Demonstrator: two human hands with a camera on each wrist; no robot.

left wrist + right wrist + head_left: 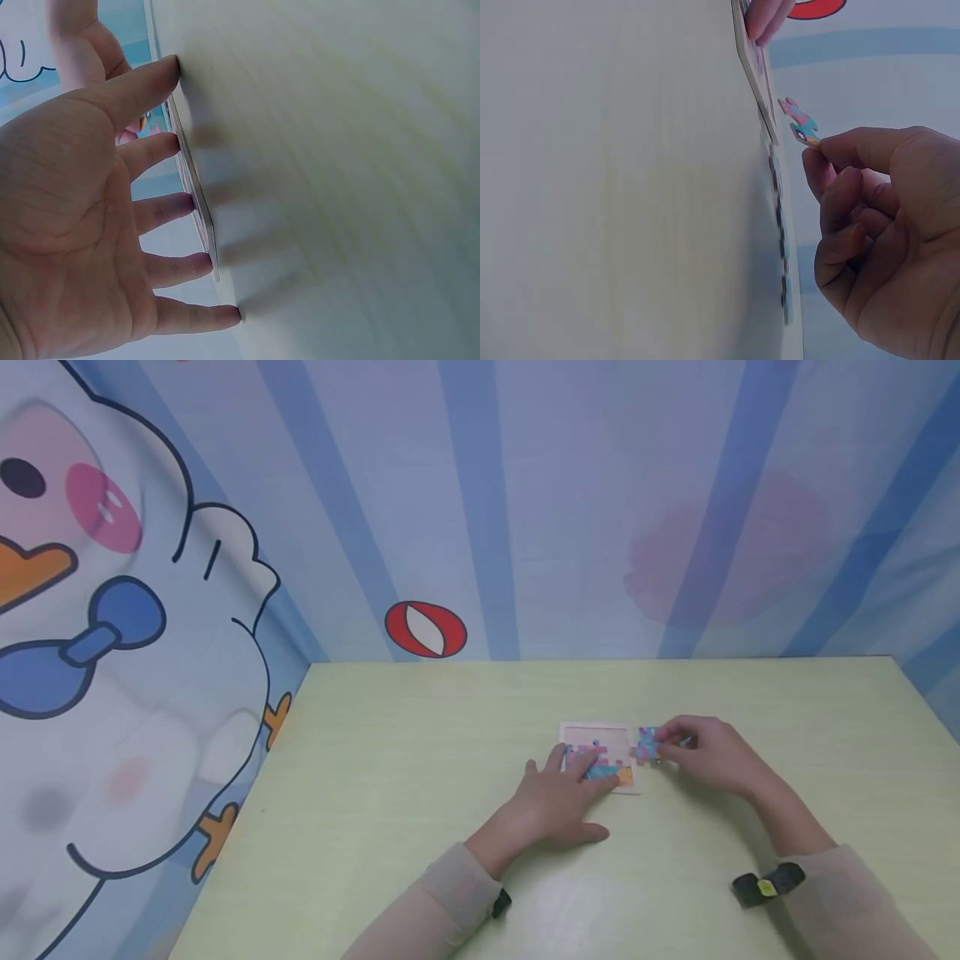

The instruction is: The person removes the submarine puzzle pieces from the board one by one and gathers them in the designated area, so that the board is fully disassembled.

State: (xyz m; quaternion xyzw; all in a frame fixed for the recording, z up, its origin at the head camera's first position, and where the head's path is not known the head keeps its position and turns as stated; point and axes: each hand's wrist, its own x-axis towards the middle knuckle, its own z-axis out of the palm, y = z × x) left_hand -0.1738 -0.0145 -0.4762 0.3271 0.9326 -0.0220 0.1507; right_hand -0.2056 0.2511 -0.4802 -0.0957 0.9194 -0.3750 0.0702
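A shallow jigsaw tray with a pale frame lies on the table, its lower part filled with pink, blue and orange pieces. Over that filled part spreads my left hand, fingers fairly straight, fingertips resting on the tray and its pieces. The left wrist view shows the palm of this hand and the tray's thin edge. Just right of the tray, my right hand pinches a colourful jigsaw piece between thumb and index finger, raised above the table. Its other fingers are curled.
In the right wrist view several loose jigsaw pieces lie flat in a row beside the tray, below the right hand. The pale yellow-green table ends at a printed blue-striped curtain behind. Dark bands sit at both wrists.
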